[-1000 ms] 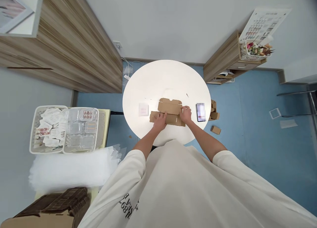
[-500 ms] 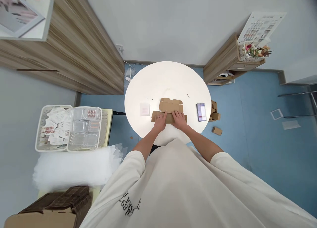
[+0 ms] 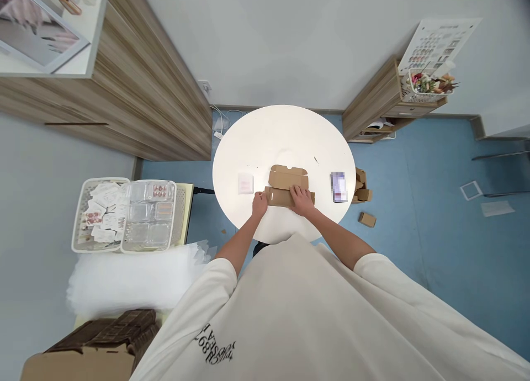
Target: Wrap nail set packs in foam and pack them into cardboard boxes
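left hand (image 3: 259,204) off folded kraft mailer (image 3: 279,197)

Smartphone (image 3: 338,187) on a round white table (image 3: 281,132), clear plastic tray (image 3: 149,216), plastic wrap (image 3: 132,281), kraft box (image 3: 367,220)

cardboard blank (image 3: 281,197): kraft brn | table (image 3: 281,138): wht | floor (image 3: 447,248): blue | cabinet (image 3: 157,105): striped wood-grain | tee (image 3: 298,309): off-wht, blk print

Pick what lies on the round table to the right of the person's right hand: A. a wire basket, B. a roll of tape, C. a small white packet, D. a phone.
D: the phone, its screen blurred, lies on the round white table just past the right hand and the end of the folded cardboard blank.
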### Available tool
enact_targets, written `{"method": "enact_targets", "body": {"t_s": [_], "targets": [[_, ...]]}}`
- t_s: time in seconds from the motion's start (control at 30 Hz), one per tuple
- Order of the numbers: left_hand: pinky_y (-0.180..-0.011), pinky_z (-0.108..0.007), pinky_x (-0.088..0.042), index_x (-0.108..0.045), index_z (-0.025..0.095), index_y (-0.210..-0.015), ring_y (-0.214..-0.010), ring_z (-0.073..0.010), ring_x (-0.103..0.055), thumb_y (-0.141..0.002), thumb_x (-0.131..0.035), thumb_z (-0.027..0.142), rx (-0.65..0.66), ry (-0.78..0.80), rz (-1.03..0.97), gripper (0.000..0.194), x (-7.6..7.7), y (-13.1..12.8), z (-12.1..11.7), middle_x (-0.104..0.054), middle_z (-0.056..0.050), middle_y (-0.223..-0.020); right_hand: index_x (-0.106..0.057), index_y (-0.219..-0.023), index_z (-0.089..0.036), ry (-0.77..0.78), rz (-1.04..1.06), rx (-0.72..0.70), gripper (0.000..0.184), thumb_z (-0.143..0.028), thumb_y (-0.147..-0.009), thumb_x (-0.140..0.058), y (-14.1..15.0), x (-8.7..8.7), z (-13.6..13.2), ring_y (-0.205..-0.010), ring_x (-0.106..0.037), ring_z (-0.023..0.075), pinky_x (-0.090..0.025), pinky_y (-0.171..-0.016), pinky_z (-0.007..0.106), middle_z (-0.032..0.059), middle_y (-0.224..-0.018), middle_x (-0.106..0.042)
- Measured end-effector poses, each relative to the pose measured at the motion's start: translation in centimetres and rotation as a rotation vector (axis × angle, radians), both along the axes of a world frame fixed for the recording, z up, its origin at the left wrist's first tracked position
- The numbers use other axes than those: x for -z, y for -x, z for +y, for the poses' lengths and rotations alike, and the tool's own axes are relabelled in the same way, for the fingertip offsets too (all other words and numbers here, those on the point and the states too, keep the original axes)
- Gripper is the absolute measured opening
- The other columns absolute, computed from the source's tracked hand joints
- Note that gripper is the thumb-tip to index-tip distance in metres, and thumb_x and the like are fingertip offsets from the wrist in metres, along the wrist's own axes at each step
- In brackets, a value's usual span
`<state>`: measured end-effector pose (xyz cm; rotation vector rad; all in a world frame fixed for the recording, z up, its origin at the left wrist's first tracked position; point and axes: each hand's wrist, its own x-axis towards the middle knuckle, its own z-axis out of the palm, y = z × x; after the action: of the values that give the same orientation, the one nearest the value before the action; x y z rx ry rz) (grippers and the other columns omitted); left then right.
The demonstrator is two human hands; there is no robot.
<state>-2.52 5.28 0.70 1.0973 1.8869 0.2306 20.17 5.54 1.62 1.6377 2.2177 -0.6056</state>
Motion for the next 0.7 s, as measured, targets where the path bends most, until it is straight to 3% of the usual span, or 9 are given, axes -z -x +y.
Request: {"method": "enact_targets", "body": {"t_s": [0.1, 0.23, 0.47, 0.7], "targets": [[-0.082, -0.031, -0.051, -0.056, 0.022, -0.120, -0.107, -0.0207, -0.067, -0.106, -0.025, 0.045, -0.045, 0.019, -0.004, 0.042, 0.3, -0.3, 0.7, -0.070, -0.011, -0.122, -0.013, -0.163, -0.021, 0.016, -0.001, 0.002, 0.100, -0.051, -0.085, -0.067, 0.0, 0.0, 0.0, -0.152, -0.016, 0.0326, -0.012, -0.121, 0.050, 0.0163, -0.166, -0.022], [-0.079, -0.034, -0.051, -0.058, 0.022, -0.116, -0.099, -0.0235, -0.068, -0.102, -0.038, 0.047, 0.000, 0.042, 0.025, 0.035, 0.5, -0.4, 0.9, -0.073, -0.011, -0.108, -0.011, -0.163, -0.022, 0.027, -0.008, 0.008, 0.102, -0.053, -0.084, -0.067, 0.1, 0.3, -0.1, -0.153, -0.014, 0.0323, -0.013, -0.121, 0.051, 0.0157, -0.167, -0.020], [-0.077, -0.030, -0.050, -0.056, 0.023, -0.105, -0.096, -0.0184, -0.067, -0.096, -0.049, 0.037, 0.020, 0.049, -0.034, 0.018, 0.9, -0.7, 0.6, -0.071, -0.007, -0.110, -0.008, -0.163, -0.022, 0.041, 0.018, 0.026, 0.105, -0.056, -0.083, -0.066, 0.0, 0.5, -0.1, -0.153, -0.011, 0.0337, -0.016, -0.119, 0.051, 0.0161, -0.168, -0.016], [-0.078, -0.030, -0.048, -0.052, 0.024, -0.106, -0.099, -0.0195, -0.067, -0.095, -0.051, 0.038, 0.199, 0.006, 0.058, 0.017, 0.3, -1.5, 0.1, -0.070, -0.005, -0.111, -0.006, -0.164, -0.021, 0.050, 0.003, 0.035, 0.108, -0.057, -0.081, -0.067, 0.2, 0.4, 0.0, -0.154, -0.008, 0.0343, -0.017, -0.119, 0.052, 0.0161, -0.169, -0.013]]}}
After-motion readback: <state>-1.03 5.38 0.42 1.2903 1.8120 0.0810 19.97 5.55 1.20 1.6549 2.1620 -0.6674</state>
